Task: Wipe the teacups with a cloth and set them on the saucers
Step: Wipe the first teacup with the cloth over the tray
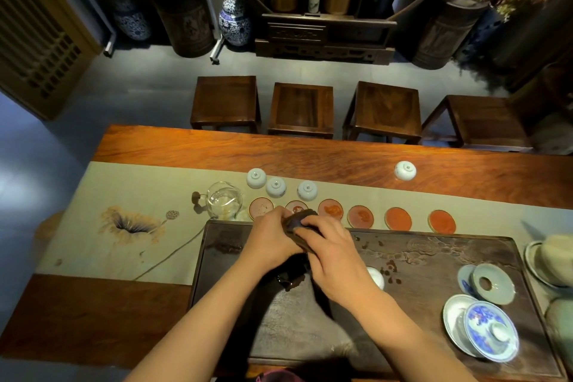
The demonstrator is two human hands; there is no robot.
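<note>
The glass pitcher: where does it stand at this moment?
In the head view, the glass pitcher stands on the table runner, left of the row of saucers, beyond the tea tray's far left corner.

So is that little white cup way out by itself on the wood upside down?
Yes, upside down. The lone teacup shows its round foot ring on top, and its wider rim rests on the bare wooden table.

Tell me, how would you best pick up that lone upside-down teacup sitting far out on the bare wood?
Grip the lone teacup from above, fingers around its rounded wall just below the raised foot ring. It sits mouth down, so the rim is against the wooden table and can't be pinched. Nothing stands near it, so any side is probably clear.
</note>
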